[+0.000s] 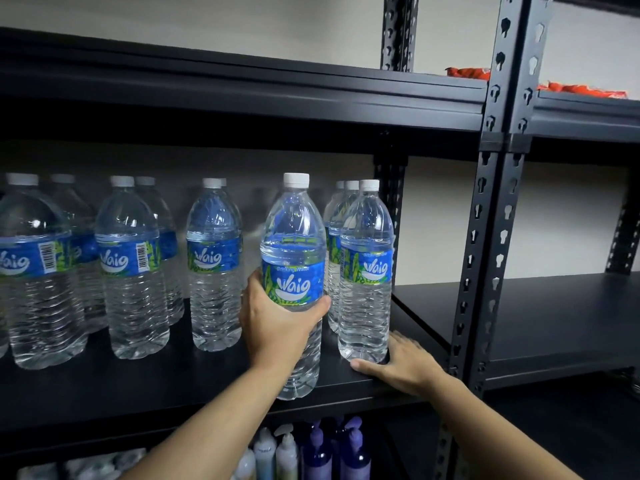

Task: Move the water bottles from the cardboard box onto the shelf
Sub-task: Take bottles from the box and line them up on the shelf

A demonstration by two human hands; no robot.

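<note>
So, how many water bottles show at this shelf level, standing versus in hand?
Standing water bottles on the shelf: 9
Held water bottle, in the left hand: 1
Total: 10, counted by visible white caps

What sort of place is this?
Probably a stockroom or small shop: black metal shelving holds rows of identical water bottles, with pump bottles on the shelf below and orange packets above.

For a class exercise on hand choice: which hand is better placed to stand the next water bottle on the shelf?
Left. The left hand grips the clear plastic blue-labelled water bottle at the front of the black metal shelf; the right hand rests open, holding nothing, on its edge.
</note>
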